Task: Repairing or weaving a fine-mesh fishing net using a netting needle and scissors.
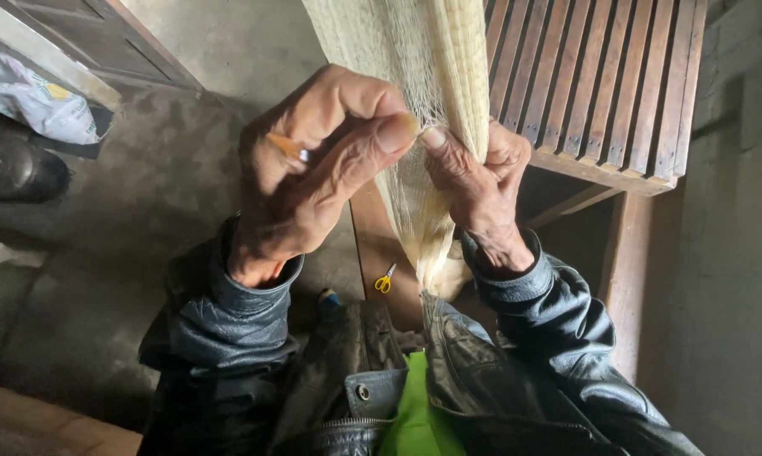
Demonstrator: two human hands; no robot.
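Cream-white fine mesh net (pixel 423 76) hangs taut because the right hand (pixel 482 181) pinches it, while the left hand (pixel 313 169) grips an orange netting needle (pixel 286 148) beside it.

Pale cream fine-mesh net (pixel 431 76) runs off the top edge; lower end hidden behind black leather jacket sleeves (pixel 229 321). Small orange tool (pixel 288 149) mostly buried in the left hand (pixel 313 169), shape unclear. White plastic bag (pixel 35 100), upper left, cut by the frame.
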